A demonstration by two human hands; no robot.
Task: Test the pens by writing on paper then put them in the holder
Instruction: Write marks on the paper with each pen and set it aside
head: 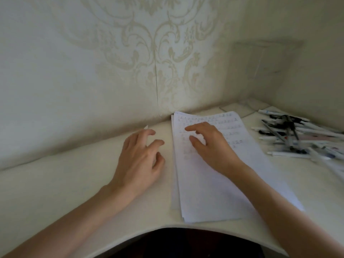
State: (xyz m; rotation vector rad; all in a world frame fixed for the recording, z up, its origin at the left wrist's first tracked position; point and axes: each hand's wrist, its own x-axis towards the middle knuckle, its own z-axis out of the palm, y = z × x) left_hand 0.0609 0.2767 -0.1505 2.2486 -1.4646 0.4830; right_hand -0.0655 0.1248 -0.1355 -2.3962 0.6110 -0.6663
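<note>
While neither hand has a pen in it, we start at the left of the frame, where the left hand (139,157) rests on the pale bench (55,183), fingers loosely bent and spread, gripping nothing that I can see. Just past its fingertips, up against the patterned wall (149,53), a small white sliver (146,127) pokes out, too small to say what it is. Across to the centre now: the paper (214,192), a thin stack of sheets, runs from the near edge of the bench right up to the wall. Its upper part carries rows of small scribbled marks (230,125), so by the look of it a fair number of pens have already had their test. Over those marks sits the right hand (212,148), fingers relaxed and fanned, forefinger stretched toward the top rows, thumb held apart, grasping nothing; whether the fingertips actually touch the sheet, I cannot tell. And on to the right edge of the frame, where the pens (297,135) lie in a loose criss-cross heap on the bench, near the paper but apart from it, white barrels mixed with darker ones. No holder is anywhere in view, and no pen can be seen stowed. My read is that the testing is partly done and plenty is left: the lower half of the sheet is blank, the heap is large, and which of those pens have been tried cannot be told from here.
</note>
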